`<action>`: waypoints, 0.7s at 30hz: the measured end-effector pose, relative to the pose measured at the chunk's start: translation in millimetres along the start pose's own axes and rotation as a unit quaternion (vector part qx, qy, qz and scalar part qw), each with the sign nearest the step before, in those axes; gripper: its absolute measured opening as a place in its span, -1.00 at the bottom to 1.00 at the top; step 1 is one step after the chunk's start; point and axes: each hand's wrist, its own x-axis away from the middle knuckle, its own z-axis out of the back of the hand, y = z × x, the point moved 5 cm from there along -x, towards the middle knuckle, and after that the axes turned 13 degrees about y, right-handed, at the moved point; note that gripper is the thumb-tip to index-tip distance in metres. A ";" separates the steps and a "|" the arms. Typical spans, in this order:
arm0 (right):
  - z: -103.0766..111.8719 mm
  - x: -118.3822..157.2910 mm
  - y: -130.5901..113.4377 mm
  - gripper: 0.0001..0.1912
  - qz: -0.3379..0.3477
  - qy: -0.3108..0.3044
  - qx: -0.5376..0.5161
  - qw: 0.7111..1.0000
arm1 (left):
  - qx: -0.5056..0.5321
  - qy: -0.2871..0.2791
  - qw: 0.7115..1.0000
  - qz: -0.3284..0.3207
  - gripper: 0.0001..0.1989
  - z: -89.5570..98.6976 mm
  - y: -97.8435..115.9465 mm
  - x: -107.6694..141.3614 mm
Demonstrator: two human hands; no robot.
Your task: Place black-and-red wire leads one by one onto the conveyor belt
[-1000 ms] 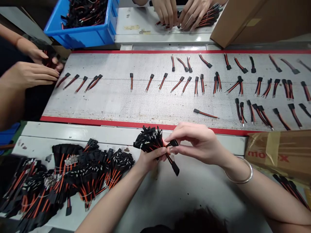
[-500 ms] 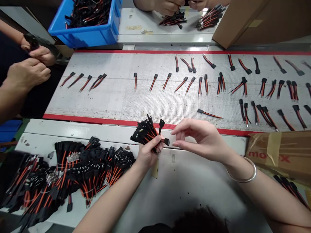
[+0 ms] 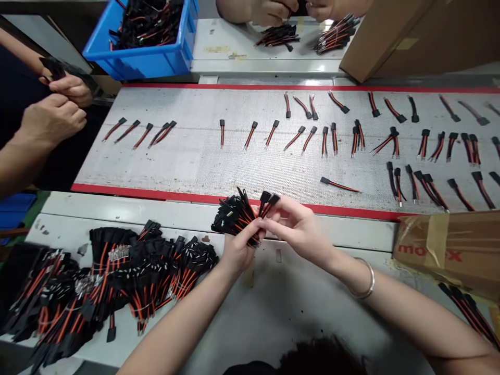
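Observation:
My left hand (image 3: pixel 242 249) is closed round a bunch of short red-and-black cables (image 3: pixel 234 213), their black connector ends fanned out to the left and upward. Fingers pinched, my right hand (image 3: pixel 295 226) meets the left at the bunch and grips a cable with a black connector (image 3: pixel 274 200). Beside it another black connector (image 3: pixel 265 197) sticks up. Exactly which wires lie between the right fingertips is partly hidden. Both hands are above the near table edge, in front of the mesh belt (image 3: pixel 187 169).
Tied cable bundles (image 3: pixel 128 276) are heaped at the left. Loose cables lie in rows on the belt. A cardboard box (image 3: pixel 449 250) stands at right, a larger carton (image 3: pixel 394 36) and a blue crate (image 3: pixel 148 62) beyond. Co-workers' hands (image 3: pixel 50 117) work at left and across the belt.
My right hand has moved left from apart to the bunch and closed on a cable there. The two protruding connectors now stand side by side, pointing up and right.

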 end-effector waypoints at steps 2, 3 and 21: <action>-4.0 3.6 6.2 -0.82 -0.013 0.038 -0.031 0.999 | -0.023 -0.009 1.000 -0.015 -0.69 -1.4 -0.7 1.5; -3.6 4.0 6.2 -0.83 -0.008 0.059 -0.034 0.998 | -0.037 -0.009 0.999 -0.022 -0.69 -1.4 -1.0 2.3; 66.8 -43.5 -29.1 -0.77 0.160 0.052 0.418 0.893 | -0.236 -0.077 0.966 -0.064 -0.69 1.6 3.8 9.5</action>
